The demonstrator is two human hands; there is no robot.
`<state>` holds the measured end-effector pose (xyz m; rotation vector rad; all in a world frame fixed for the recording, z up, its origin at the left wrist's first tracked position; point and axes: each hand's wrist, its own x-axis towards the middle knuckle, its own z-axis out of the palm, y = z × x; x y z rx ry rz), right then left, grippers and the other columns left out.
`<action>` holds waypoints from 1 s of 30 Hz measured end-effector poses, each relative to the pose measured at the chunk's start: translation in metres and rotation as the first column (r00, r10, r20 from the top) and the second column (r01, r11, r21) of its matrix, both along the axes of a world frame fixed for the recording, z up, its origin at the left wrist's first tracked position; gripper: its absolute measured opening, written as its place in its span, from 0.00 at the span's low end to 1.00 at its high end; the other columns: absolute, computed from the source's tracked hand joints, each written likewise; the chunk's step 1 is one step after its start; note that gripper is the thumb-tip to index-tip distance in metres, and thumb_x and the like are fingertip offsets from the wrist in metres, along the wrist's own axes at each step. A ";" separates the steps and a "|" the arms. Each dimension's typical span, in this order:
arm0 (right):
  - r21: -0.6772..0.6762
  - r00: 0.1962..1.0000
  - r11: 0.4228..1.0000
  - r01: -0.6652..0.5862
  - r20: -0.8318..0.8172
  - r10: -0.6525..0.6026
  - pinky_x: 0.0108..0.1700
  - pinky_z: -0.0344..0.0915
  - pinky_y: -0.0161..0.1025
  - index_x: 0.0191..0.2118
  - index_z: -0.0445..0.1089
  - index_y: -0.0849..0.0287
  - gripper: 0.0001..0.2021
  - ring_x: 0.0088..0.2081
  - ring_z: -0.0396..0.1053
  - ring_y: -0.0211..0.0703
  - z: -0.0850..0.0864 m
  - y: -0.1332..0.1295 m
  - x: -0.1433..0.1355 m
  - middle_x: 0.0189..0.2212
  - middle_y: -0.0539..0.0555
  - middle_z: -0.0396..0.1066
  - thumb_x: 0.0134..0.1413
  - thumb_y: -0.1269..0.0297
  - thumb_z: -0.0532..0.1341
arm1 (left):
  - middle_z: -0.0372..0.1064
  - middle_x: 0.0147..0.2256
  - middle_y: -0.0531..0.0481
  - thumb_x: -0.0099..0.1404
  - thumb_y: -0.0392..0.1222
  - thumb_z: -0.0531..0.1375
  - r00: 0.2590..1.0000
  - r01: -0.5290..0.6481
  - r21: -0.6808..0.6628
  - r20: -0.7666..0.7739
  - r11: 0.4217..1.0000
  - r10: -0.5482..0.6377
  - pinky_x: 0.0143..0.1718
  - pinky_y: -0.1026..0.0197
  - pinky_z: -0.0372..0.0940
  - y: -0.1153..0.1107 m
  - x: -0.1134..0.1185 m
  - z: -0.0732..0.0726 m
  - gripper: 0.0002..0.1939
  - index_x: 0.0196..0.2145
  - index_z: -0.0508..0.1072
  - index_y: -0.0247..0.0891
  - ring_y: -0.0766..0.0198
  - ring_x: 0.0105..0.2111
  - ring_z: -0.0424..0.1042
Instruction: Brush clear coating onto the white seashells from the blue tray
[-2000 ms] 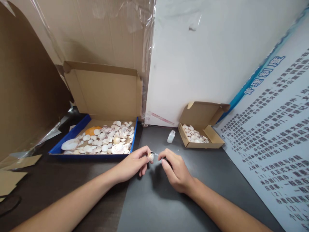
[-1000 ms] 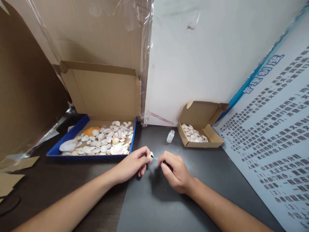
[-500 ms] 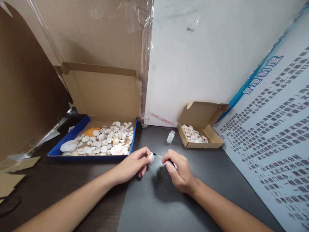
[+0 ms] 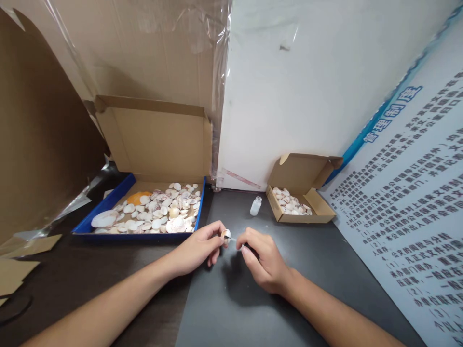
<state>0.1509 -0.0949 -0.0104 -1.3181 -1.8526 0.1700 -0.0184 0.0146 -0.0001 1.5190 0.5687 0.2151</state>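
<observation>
My left hand (image 4: 207, 245) pinches a small whitish seashell (image 4: 226, 234) between thumb and fingers, above the dark table. My right hand (image 4: 263, 258) is closed round a small brush (image 4: 233, 239) with a thin pale stem. Its dark tip touches or overlaps the shell's face; the handle is mostly hidden by my fingers. Behind my hands stands a small clear glass bottle (image 4: 255, 206) with whitish content and no cap on it.
A blue-edged cardboard box (image 4: 133, 235) full of seashells lies open at left, lid raised. To the right, a smaller brown box (image 4: 304, 218) also holds shells. Cardboard and a white panel (image 4: 282, 96) stand behind; a printed board (image 4: 405, 193) leans at right. Cardboard scraps (image 4: 18, 274) lie far left.
My right hand has moved slightly left, bringing the brush tip from the shell's upper edge onto its face. The shell has turned a little in my left hand.
</observation>
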 end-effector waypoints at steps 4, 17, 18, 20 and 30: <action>-0.059 0.995 0.994 0.095 -0.029 -0.097 0.33 0.56 0.34 0.33 0.63 0.59 0.08 0.29 0.61 0.35 0.000 0.003 0.004 0.27 0.50 0.64 0.62 0.69 0.49 | 0.59 0.22 0.59 0.63 0.50 0.55 1.000 -0.003 -0.010 -0.003 1.000 0.003 0.21 0.67 0.56 0.000 0.000 0.000 0.12 0.32 0.60 0.39 0.72 0.18 0.58; -0.040 0.998 0.998 0.058 -0.022 -0.059 0.32 0.55 0.33 0.33 0.63 0.59 0.08 0.28 0.60 0.35 0.000 0.002 0.002 0.26 0.49 0.63 0.62 0.69 0.49 | 0.60 0.24 0.59 0.62 0.48 0.55 1.000 -0.011 -0.007 0.001 1.000 0.011 0.21 0.66 0.56 -0.001 0.000 0.003 0.10 0.33 0.59 0.39 0.72 0.19 0.60; -0.031 0.999 0.999 0.043 -0.005 -0.043 0.32 0.55 0.33 0.33 0.63 0.59 0.08 0.27 0.60 0.35 0.001 0.002 0.002 0.26 0.49 0.63 0.61 0.69 0.49 | 0.60 0.25 0.59 0.62 0.48 0.55 1.000 -0.014 -0.010 0.000 1.000 0.014 0.21 0.66 0.56 -0.001 0.001 0.003 0.10 0.32 0.59 0.39 0.72 0.19 0.60; -0.033 0.998 0.999 0.039 0.042 -0.037 0.31 0.55 0.34 0.34 0.64 0.59 0.07 0.26 0.59 0.35 0.001 0.001 0.001 0.26 0.49 0.63 0.60 0.69 0.50 | 0.60 0.25 0.59 0.62 0.47 0.55 1.000 -0.013 -0.011 0.000 1.000 0.013 0.21 0.66 0.56 -0.002 0.001 0.003 0.10 0.32 0.59 0.39 0.72 0.19 0.60; -0.055 0.973 0.972 0.229 -0.010 -0.230 0.34 0.58 0.34 0.35 0.64 0.59 0.06 0.31 0.63 0.38 0.038 0.005 0.019 0.30 0.51 0.67 0.58 0.68 0.50 | 0.62 0.28 0.57 0.63 0.49 0.55 1.000 0.004 0.005 -0.003 1.000 -0.004 0.22 0.67 0.56 -0.001 0.000 0.000 0.12 0.32 0.60 0.39 0.73 0.19 0.59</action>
